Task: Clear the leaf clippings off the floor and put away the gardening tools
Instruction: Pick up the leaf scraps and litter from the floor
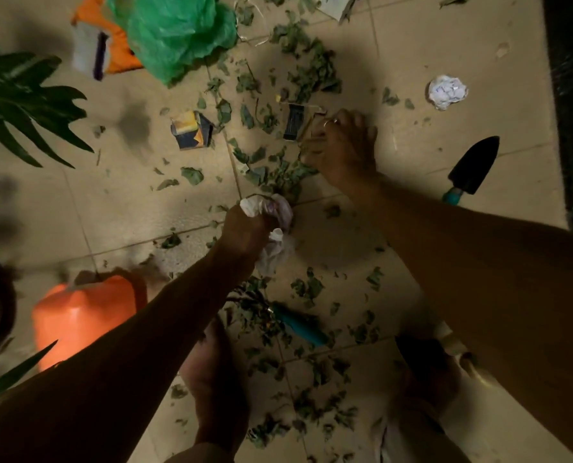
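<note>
Green leaf clippings (307, 71) lie scattered over the beige tiled floor (128, 202), thick at the top middle and near my feet. My left hand (245, 228) grips a wad of crumpled white paper (275, 235) just above the floor. My right hand (342, 148) reaches further out with curled fingers over leaves and thin twigs beside a small dark packet (294, 121); what it holds is unclear. A black trowel with a teal handle (472, 168) lies at the right. A second teal-handled tool (298, 324) lies among clippings between my arms.
A green plastic bag (175, 31) and an orange-and-white package (94, 45) sit at the top left. An orange container (81, 315) stands at the lower left, next to palm fronds (21, 105). A torn printed carton (191, 130) and a crumpled paper ball (445, 91) lie on the tiles.
</note>
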Tool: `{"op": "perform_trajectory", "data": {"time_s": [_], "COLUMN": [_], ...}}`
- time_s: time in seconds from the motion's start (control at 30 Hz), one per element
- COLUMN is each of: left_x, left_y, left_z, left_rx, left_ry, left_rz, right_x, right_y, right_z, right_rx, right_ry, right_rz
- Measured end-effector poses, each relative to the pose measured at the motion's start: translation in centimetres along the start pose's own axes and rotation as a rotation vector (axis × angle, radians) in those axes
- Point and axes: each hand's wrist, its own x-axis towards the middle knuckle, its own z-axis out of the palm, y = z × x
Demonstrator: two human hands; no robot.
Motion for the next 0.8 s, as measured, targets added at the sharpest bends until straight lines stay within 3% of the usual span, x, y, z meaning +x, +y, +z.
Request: {"op": "perform_trajectory", "data": {"time_s": [0.17, 0.33, 0.47, 0.57, 0.67, 0.8], "left_x": [-0.1, -1.1, -1.2, -1.1, -1.5, -1.5], "left_y": [0.1, 2.4, 4.8, 6.4, 8.5, 10.2], "left_z": [0.8, 1.7, 3.0, 3.4, 5.1, 6.2], "left_rx": [0.043, 0.023, -0.019, -0.204, -0.272, -0.374], "left_ry": [0.073, 0.120, 0.311, 0.257, 0.111, 0.031], "left_rz": [-0.082, -0.079, -0.210, -0.313, -0.345, -0.323], "right_x": [-0.5, -4.3, -9.0, -11.7, -13.7, -14.6], "right_y": [-0.1, -0.1, -0.4, -0.8, -1.3, -2.1], "right_z": [-0.6, -4.0, -7.4, -8.9, -9.2, -9.2], "right_rx": [0.096, 0.547, 0.955, 1.178, 1.114, 1.097], "right_ry": [0.077, 0.081, -0.013, -0.141, -0.245, -0.159], "right_rz": [0.017, 0.296, 0.406, 0.503, 0.434, 0.357]}}
